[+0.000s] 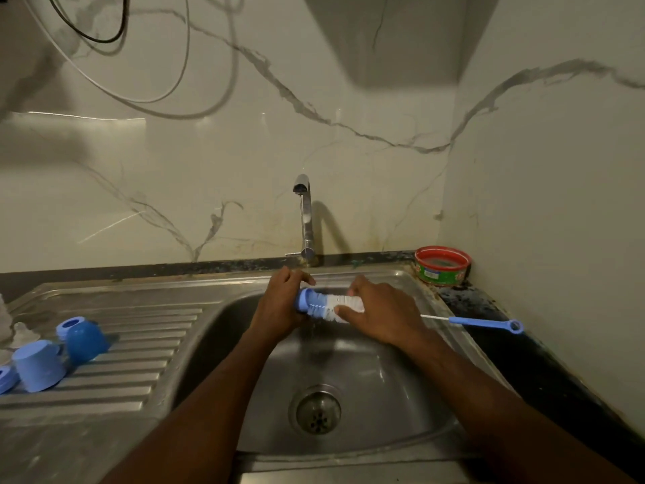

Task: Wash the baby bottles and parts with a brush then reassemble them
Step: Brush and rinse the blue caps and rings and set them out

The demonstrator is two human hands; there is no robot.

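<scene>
Both hands are gripping a bottle brush [328, 307] over the basin of a steel sink [349, 372]: the left hand [282, 305] is curling round its blue handle end, while the right hand [380, 310] is closing fingers and thumb over the white-and-blue bristle head. The brush is lying roughly level between the two hands, above the basin and in front of the tap [304, 218], and a thin stream of water is falling past it toward the drain [316, 410].

On the ridged draining board [139, 347] to the left, the bottle parts are sitting together. A light blue cap [38, 365] is standing mouth-down, and just beside it a darker blue cap [85, 340] is lying tilted on its side. A pale blue ring [69, 327] is touching the darker cap behind it, and another blue ring [6, 379] is showing at the frame's left edge. A clear teat [21, 332] is standing near the back of the board; its outline is faint.

On the sink's right rim, a thin blue-handled brush [478, 322] is lying with its wire tip pointing toward the right hand. Behind it, in the corner of the dark counter [523, 361], a red-rimmed green tub [442, 266] is sitting against the marble-patterned wall [209, 151].
</scene>
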